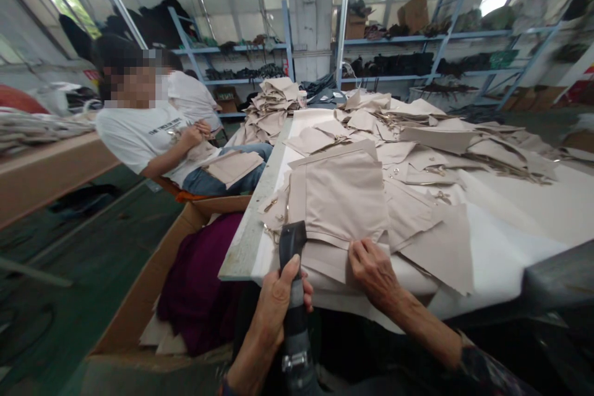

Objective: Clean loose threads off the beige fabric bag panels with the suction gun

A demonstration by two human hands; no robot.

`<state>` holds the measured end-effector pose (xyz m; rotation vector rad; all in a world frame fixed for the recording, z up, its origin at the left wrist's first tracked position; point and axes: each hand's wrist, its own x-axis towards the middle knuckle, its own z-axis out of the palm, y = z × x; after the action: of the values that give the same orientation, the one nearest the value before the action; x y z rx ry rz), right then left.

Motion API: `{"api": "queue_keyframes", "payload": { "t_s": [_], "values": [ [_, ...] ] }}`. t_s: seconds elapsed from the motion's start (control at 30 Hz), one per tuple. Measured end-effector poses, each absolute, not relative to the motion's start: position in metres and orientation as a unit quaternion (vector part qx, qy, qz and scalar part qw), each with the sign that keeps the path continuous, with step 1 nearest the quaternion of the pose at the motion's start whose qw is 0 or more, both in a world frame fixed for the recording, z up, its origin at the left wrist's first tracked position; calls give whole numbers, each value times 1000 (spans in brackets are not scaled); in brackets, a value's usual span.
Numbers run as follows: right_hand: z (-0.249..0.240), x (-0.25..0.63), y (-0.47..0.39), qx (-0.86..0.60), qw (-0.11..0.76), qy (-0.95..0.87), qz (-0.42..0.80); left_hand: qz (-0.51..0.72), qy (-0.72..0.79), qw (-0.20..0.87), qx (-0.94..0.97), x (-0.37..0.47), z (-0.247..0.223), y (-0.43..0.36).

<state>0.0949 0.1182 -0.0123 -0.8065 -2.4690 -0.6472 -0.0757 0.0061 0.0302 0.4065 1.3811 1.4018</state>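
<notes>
My left hand (277, 297) is wrapped round a black hose with an angled nozzle (293, 240), whose mouth lies at the left front corner of a beige fabric piece (341, 195). The front edge of that piece is pinched by my right hand (375, 269), thumb and fingers together. The piece lies flat on top of other beige pieces (417, 213) fanned out beneath and to its right. Small metal clasps (270, 204) show at its left side, on the pieces below. A metal clamp (295, 361) circles the hose below my left hand.
Heaps of beige fabric pieces (445, 130) cover the back of the white-topped table (505, 229). Under its left edge stands a cardboard box (125, 315) with purple cloth (204, 284). Beyond the box sits a co-worker (162, 136) handling beige pieces. Blue shelves (394, 39) line the wall.
</notes>
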Motion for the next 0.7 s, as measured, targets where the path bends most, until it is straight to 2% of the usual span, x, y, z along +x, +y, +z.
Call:
{"api": "queue_keyframes", "payload": {
  "t_s": [0.47,0.63,0.67,0.7],
  "values": [
    [-14,94,114,-317,221,-896,-220,584,597,526,160,-88,28,30],
    [43,90,142,-315,68,-943,-89,581,597,531,156,-89,24,20],
    [61,83,156,-322,64,-941,-80,581,597,530,156,-88,23,21],
    [78,72,173,-340,97,-931,-94,583,597,529,155,-88,23,21]
  ]
}}
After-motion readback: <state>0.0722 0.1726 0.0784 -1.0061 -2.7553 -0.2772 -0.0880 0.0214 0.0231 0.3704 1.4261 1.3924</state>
